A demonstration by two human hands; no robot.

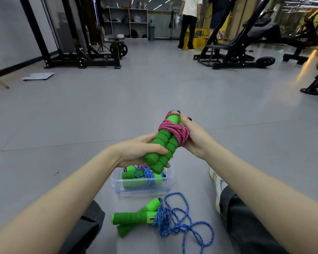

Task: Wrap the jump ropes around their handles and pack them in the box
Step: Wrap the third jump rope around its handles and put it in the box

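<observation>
Now both hands grasp pink-wrapped handles [163, 145] — left hand [138, 151] low, right hand [195, 138] seemingly at coil.

Green foam handles [161, 147] wearing pink-and-orange flecked rope [173, 130], loose rope [180, 217] showing blue flecked white, clear box [143, 187], grey floor [154, 92]

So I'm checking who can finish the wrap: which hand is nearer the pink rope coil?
Right. The right hand presses against the pink rope coil; the left hand grips the green handles below it.
</observation>
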